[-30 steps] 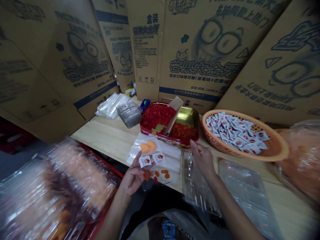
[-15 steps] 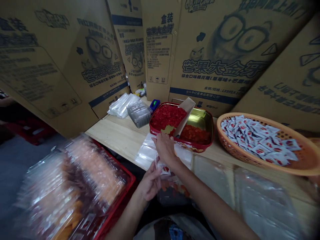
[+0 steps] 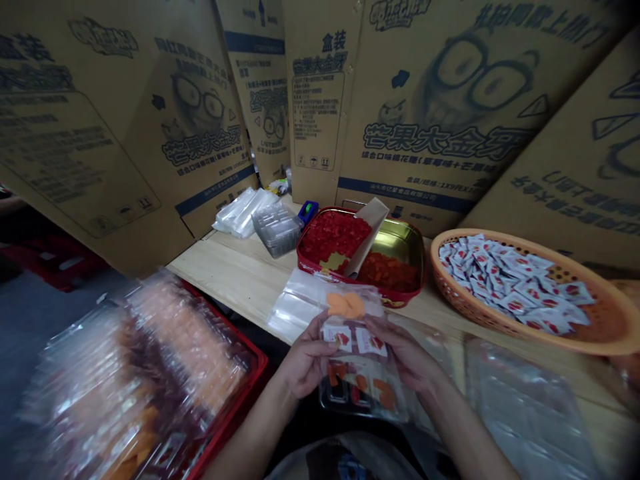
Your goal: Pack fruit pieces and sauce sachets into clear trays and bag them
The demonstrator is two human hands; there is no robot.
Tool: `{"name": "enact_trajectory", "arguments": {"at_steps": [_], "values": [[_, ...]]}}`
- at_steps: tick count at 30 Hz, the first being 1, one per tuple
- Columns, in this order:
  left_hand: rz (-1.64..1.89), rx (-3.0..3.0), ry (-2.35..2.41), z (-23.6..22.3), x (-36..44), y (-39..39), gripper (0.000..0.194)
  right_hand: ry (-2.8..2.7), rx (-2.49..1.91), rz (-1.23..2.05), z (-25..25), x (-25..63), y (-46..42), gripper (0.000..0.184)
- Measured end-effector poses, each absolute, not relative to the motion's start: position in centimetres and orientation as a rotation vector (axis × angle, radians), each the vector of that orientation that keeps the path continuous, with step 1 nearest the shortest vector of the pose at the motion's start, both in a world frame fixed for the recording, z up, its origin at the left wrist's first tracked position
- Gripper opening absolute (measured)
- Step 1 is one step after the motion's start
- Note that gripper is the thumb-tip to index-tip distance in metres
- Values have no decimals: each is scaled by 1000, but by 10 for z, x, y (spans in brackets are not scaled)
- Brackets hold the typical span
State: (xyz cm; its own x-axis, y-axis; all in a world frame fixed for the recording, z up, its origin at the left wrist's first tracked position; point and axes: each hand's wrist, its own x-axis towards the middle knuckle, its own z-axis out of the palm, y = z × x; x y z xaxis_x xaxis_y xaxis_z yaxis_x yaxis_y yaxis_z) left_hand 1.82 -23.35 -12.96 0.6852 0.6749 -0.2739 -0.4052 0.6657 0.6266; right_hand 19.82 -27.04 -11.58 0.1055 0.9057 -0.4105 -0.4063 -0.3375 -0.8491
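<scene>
A clear plastic compartment tray (image 3: 361,362) is between my two hands, over the table's front edge. Orange pieces (image 3: 345,305) fill its far end, two white sachets (image 3: 371,341) with red print lie across the middle, and small orange and red pieces (image 3: 385,392) sit in the near cells. My left hand (image 3: 304,360) grips the left side, thumb on top by a sachet. On the right side, my right hand (image 3: 406,352) has its fingers around the edge. Clear film seems to cover the tray; its extent is hard to make out.
Behind stands a red tin (image 3: 327,270) of red and orange pieces with a cardboard divider (image 3: 369,233). An orange basket (image 3: 450,283) of sachets is right. Flat clear bags (image 3: 290,310) lie beside the tray. A red crate (image 3: 257,367) holds packed trays at left; cartons (image 3: 420,100) wall the back.
My right hand has moved from near the tin to the tray's right side. The tray has come up and turned its face toward me, now gripped on both sides.
</scene>
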Motion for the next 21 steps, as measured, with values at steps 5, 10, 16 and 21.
{"name": "enact_trajectory", "arguments": {"at_steps": [5, 10, 16, 21], "values": [[593, 1456, 729, -131, 32, -209, 48, -190, -1028, 1573, -123, 230, -306, 20], [429, 2418, 978, -169, 28, -169, 36, -19, -1004, 1399, -120, 264, -323, 18], [468, 2458, 1083, -190, 28, -175, 22, 106, -987, 1310, -126, 274, -335, 15], [544, 2443, 1105, -175, 31, -178, 29, 178, -965, 1243, -130, 271, -341, 12]]}}
